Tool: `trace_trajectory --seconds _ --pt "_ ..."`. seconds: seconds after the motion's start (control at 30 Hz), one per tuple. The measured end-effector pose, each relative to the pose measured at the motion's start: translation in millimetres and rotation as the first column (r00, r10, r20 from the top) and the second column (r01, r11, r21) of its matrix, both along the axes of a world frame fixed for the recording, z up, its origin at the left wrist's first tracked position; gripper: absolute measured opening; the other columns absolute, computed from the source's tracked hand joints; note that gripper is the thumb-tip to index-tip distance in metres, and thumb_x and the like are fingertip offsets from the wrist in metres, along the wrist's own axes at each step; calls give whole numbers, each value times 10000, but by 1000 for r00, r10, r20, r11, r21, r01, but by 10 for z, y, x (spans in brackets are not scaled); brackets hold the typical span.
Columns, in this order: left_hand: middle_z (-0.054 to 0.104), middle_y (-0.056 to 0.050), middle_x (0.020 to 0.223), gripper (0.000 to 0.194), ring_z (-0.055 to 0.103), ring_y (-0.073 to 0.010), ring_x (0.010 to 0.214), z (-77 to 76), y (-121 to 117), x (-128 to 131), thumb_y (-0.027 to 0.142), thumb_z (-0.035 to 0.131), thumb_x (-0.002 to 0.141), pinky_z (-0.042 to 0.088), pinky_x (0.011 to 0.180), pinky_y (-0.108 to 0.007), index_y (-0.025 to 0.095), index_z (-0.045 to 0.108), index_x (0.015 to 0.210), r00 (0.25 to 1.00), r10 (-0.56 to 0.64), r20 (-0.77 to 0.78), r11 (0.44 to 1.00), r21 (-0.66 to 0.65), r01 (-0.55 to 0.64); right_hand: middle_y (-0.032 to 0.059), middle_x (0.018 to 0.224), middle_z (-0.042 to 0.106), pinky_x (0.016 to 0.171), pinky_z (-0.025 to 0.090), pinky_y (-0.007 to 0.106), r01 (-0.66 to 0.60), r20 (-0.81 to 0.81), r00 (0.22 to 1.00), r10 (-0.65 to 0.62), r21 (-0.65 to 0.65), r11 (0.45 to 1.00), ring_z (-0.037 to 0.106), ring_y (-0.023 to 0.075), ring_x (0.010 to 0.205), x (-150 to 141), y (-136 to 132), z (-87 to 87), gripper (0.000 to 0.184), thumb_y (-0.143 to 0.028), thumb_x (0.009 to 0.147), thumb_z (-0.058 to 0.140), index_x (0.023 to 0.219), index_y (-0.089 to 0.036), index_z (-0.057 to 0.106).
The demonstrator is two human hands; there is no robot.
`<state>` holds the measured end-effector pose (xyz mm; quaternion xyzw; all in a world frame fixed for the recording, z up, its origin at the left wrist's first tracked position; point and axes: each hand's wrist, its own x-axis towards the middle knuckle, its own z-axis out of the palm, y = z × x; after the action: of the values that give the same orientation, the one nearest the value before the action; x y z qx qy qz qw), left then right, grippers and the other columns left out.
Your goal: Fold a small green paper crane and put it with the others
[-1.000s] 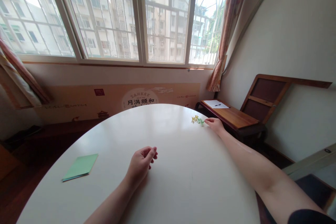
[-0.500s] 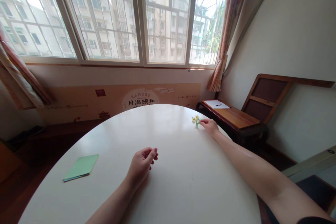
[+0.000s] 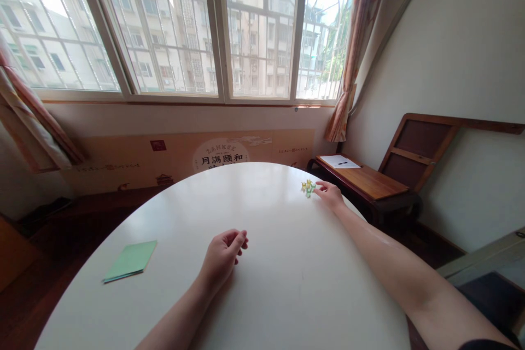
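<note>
Near the far right edge of the round white table [image 3: 270, 219] lies a small cluster of folded paper pieces [image 3: 307, 186], yellow and pale green, too small to make out exactly. My right hand [image 3: 329, 195] is just to their right, thumb and forefinger apart beside a green piece; whether they touch it I cannot tell. In the middle of the table rests my left hand [image 3: 225, 251], its fingers curled in and the thumb laid over them, with nothing seen in it. A stack of green square paper sheets [image 3: 130, 260] sits to its left.
Beyond the table's right edge stands a low wooden bench [image 3: 373, 180] bearing a white sheet [image 3: 334, 162] and a pen. A printed cardboard panel [image 3: 110, 153] leans below the barred window, between two curtains [image 3: 338, 115].
My right thumb and forefinger have parted from their pinch, and the green piece now lies among the yellow ones. The left hand keeps its curled pose.
</note>
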<state>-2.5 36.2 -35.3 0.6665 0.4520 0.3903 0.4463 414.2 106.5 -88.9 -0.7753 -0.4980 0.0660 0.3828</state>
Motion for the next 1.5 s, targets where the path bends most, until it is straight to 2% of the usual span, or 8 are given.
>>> trace_trajectory --seconds 0.2,0.4,0.53,0.73,0.8,0.9,1.27,1.5 --pt "666 -58 643 455 563 -164 539 -68 42 -18 574 503 816 437 426 -233 167 640 664 998 27 -63 997 72 -23 70 1059 645 767 566 345 96 41 994 -99 74 993 649 169 856 -158 -272 25 306 -360 992 569 1206 -142 592" --pt "719 -51 722 398 655 -210 669 -90 54 -65 496 461 877 522 651 -307 189 658 716 957 172 -234 961 253 -111 95 1185 609 898 529 419 -58 196 980 41 81 995 622 215 1020 -616 -709 56 323 -332 989 568 1261 -158 568" --pt "755 -83 969 257 676 -257 940 -70 13 -46 331 500 877 489 917 -369 188 712 896 883 270 -385 918 379 -116 105 1359 531 1048 419 504 -249 310 919 242 -19 968 518 277 1237 -1019 -988 111 439 -333 952 619 1359 -200 523" --pt "621 -143 1346 366 509 -280 1300 -113 -80 79 250 586 879 309 1148 -400 146 656 1223 718 320 -618 908 415 -47 130 1510 398 1147 219 621 -258 308 894 326 -241 936 352 346 1400 -1427 -1187 173 574 -454 962 577 1461 -212 433" --pt "491 -189 1475 463 368 -345 1415 -141 -91 125 310 598 901 215 1179 -528 130 587 1327 649 329 -686 919 390 -54 129 1547 348 1156 165 644 -248 292 894 341 -312 917 289 363 1436 -1484 -1208 200 597 -498 969 546 1478 -217 413" --pt "423 -155 1528 538 314 -350 1442 -162 -89 170 429 586 932 187 1171 -605 163 516 1394 576 300 -760 938 344 -35 121 1578 298 1167 134 640 -245 280 888 364 -382 891 237 364 1459 -1518 -1236 252 608 -516 974 528 1489 -220 397" --pt "438 -130 1492 491 432 -340 1347 -111 -119 191 406 593 946 339 1103 -613 197 508 1382 475 269 -838 949 313 15 116 1588 273 1171 137 633 -237 288 878 383 -434 869 232 363 1460 -1520 -1343 361 598 -478 973 550 1489 -218 393" --pt "427 -129 1500 494 425 -342 1351 -90 -128 210 402 595 945 334 1106 -613 200 502 1387 457 266 -849 952 307 16 117 1580 290 1169 151 630 -235 292 880 374 -416 879 253 360 1451 -1503 -1358 360 586 -469 972 557 1479 -216 408"
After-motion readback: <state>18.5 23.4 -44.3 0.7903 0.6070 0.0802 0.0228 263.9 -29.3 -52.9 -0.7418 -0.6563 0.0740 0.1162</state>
